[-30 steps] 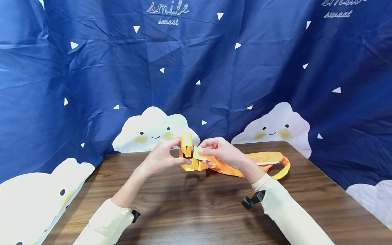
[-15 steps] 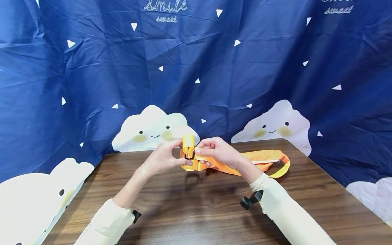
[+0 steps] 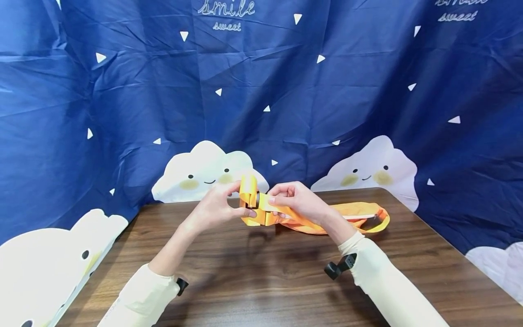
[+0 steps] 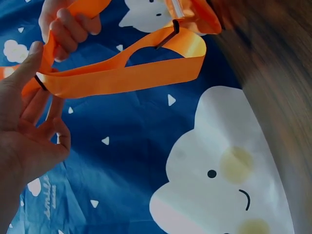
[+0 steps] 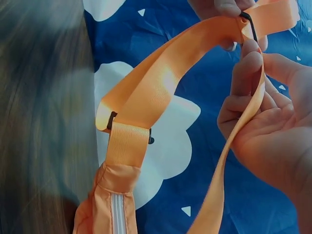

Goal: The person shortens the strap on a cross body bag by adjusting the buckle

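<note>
An orange webbing strap [image 5: 165, 78] runs through a black slider buckle [image 5: 250, 24], seen in the right wrist view. My left hand [image 3: 214, 206] pinches the strap at that buckle between thumb and fingers, with a short strap loop [image 3: 248, 188] standing up beside the fingertips. Just right of it, my right hand [image 3: 300, 202] pinches the strap close to the buckle, and the loose length trails down past the palm. A second black ring [image 5: 113, 120] joins the strap to an orange bag [image 3: 355, 210] with a white zipper [image 5: 118, 214].
The bag lies on a brown wood-grain table [image 3: 261, 281], behind and right of my right hand. A blue curtain [image 3: 261, 68] printed with white clouds and triangles hangs along the table's back edge. Black wrist devices sit at both cream sleeves [image 3: 380, 272].
The strap loop and buckle between the hands have tilted slightly. Both hands keep their grip in nearly the same place, and the head view has shifted a little.
</note>
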